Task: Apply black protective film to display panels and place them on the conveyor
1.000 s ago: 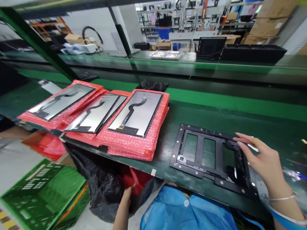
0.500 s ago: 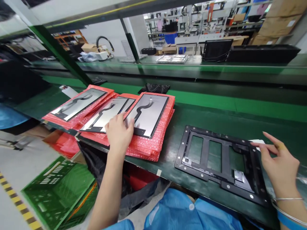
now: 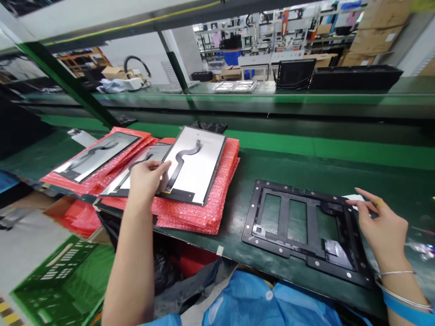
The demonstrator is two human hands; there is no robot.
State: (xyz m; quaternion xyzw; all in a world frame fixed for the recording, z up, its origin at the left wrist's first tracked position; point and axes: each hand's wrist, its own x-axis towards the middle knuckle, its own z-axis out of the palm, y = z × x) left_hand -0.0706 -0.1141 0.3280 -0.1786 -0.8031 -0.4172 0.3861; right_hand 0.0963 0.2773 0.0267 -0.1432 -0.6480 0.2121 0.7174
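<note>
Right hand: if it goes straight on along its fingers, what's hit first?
The right hand would likely meet the black frame first, near its far right corner. Depth is unclear: the fingers may pass above it.

Smock [image 3: 244, 303]: bright blue, thin, creased cloth, below and between the hands
Button [image 3: 269, 295]: round, whitish, on the front
Left sleeve [image 3: 166, 320]: blue, well below the ungloved left hand [image 3: 147, 179]
Bangles [image 3: 397, 272]: two, slim, silvery, just below the ungloved right hand [image 3: 384, 226]
Right cuff [image 3: 404, 309]: blue, beside the bangles
</note>
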